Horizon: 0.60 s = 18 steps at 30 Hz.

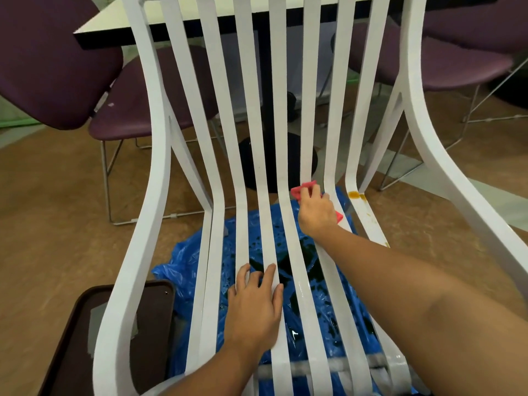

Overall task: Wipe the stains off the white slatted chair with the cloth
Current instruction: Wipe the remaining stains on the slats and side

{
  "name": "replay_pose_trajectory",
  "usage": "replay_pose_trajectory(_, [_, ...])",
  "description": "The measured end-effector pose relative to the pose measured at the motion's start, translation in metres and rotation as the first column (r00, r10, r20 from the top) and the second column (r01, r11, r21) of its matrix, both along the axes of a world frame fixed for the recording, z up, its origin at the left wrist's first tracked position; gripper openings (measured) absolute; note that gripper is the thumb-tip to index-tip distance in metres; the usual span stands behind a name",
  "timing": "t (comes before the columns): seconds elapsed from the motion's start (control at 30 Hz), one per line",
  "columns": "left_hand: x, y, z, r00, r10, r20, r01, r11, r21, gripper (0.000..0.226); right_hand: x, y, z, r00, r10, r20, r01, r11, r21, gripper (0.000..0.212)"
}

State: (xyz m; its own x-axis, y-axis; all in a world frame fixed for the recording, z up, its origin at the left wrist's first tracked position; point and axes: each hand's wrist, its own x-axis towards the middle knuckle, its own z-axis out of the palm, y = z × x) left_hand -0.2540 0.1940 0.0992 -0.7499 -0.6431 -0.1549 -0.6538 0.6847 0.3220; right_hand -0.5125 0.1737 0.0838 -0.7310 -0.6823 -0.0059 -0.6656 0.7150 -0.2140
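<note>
- A dark brown tray (pixel 154 338) lies on the floor at 7 o'clock, partly hidden behind the frame of the white slatted chair (pixel 137 195).
- A purple chair (pixel 51 67) stands at 10 o'clock, with a table (pixel 114 21) at 11 o'clock beyond the backrest.
- The left hand (pixel 254 307) rests flat on the seat slats at 6 o'clock, fingers spread and holding nothing.
- A wet blue plastic sheet (pixel 183 270) shows through the slats under the seat.
- The right hand (pixel 315 211), just right of centre, grips the red cloth (pixel 303 190) and presses it on a slat where seat meets back.
- An orange stain (pixel 353 193) marks the slat at 3 o'clock, near the cloth but apart from it.
- A second purple chair (pixel 457 64) stands at 2 o'clock.
</note>
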Motion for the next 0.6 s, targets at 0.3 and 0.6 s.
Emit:
replay_pose_trajectory(0.3, [0.001, 0.001, 0.0, 1.0, -0.002, -0.009, 0.002, 1.0, -0.025, 0.05, 0.058, 0.061, 0.007, 1.0, -0.012, 0.016, 0.011, 0.998, 0.069, 0.067])
replay_pose_trajectory(0.6, [0.002, 0.004, 0.005, 1.0, 0.007, -0.013, -0.008, 0.998, -0.057, 0.048, 0.147, 0.148, 0.03, 0.996, -0.078, 0.045, 0.07, 0.983, 0.167, 0.066])
